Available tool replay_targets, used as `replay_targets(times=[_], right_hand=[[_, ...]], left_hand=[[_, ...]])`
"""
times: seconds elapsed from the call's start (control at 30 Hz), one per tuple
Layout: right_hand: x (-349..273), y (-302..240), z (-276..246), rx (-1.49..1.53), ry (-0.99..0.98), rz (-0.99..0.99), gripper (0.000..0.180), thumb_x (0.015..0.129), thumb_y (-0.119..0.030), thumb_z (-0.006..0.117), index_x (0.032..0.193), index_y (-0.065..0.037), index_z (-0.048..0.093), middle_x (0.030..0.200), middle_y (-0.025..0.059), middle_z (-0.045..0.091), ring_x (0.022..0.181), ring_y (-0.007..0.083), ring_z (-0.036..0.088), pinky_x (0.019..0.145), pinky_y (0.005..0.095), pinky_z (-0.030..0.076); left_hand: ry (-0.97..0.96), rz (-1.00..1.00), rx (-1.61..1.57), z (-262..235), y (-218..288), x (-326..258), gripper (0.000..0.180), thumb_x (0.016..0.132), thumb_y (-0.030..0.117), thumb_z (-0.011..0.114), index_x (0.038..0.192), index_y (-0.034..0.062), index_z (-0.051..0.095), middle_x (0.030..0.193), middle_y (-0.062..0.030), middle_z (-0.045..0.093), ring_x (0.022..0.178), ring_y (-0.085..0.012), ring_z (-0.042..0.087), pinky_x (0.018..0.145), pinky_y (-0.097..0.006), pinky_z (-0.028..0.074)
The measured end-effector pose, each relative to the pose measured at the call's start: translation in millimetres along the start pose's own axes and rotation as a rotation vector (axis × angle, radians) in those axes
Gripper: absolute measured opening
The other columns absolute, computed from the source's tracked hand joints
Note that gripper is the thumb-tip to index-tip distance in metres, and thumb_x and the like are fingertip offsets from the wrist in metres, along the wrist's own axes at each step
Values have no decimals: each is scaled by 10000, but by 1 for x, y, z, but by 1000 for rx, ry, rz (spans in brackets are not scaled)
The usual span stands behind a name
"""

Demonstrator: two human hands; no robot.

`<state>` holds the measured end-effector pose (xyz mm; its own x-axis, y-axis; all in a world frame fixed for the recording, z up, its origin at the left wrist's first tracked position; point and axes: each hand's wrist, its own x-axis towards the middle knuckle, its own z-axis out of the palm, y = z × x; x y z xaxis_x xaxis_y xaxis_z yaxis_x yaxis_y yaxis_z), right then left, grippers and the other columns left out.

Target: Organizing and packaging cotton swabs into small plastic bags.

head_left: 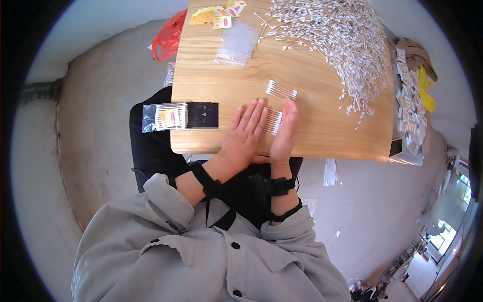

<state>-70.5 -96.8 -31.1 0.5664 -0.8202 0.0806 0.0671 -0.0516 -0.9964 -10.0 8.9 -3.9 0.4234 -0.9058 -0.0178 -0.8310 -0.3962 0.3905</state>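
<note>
Between my two hands lies a neat row of cotton swabs (272, 122), side by side on the wooden table. My left hand (243, 135) rests flat along the row's left side, fingers stretched out. On the right side, my right hand (285, 130) stands on its edge with its fingers straight, next to the swab ends. Part of the row may be hidden under the hands. Just beyond the fingertips is a second row of swabs (280, 89), slightly slanted. Neither hand grips anything.
A clear bag of swabs with a yellow-and-white card (170, 117) lies across a black card (205, 116) at the left edge. Flat clear bags (236, 43) and yellow cards (221, 15) lie farther back. A large swab heap (337, 40) covers the far right; packed bags (410, 108) sit beside the table.
</note>
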Motion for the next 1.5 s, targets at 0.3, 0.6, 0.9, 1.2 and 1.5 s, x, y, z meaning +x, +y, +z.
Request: replay_targets(times=[0.3,0.6,0.9,1.2,1.5], right_hand=[[-23,-10,69,-141,-162,-17,462,1012,-323,336,1295,24,455,1335,193,463,1267,298,398,1085,394,270],[-14,-1,91,101,96,74,427,1040,-275,289,1247,47,477,1254,177,501,1190,273,470,1047,378,343],[-29,-4,115,107,-53,148,329,995,-165,378,1237,30,487,1203,213,508,1187,310,463,1022,393,360],[-1,-14,109,-999,-231,-558,422,819,7,517,1239,-27,499,1189,169,454,1212,345,418,1040,484,337],[3,-3,122,-1038,-357,-599,397,844,-118,561,1233,-55,516,1189,130,462,1222,319,414,1096,510,279]], left_hand=[[129,-112,221,-6,-41,-38,985,700,411,695,1426,-87,255,1529,-246,216,1430,-356,224,1155,-469,170],[62,-251,99,-28,-57,-59,1197,646,700,639,1458,-69,211,1554,-206,164,1460,-307,122,1173,-469,83],[97,-250,170,-26,-62,-64,1029,724,574,609,1437,-79,256,1539,-210,215,1454,-319,157,1156,-503,120],[66,-301,165,-28,-66,-68,1152,675,742,551,1447,-64,267,1537,-192,221,1462,-302,116,1152,-545,53],[91,-278,65,-38,-68,-72,1091,669,639,651,1428,-61,296,1523,-207,236,1452,-338,134,1153,-533,96]])
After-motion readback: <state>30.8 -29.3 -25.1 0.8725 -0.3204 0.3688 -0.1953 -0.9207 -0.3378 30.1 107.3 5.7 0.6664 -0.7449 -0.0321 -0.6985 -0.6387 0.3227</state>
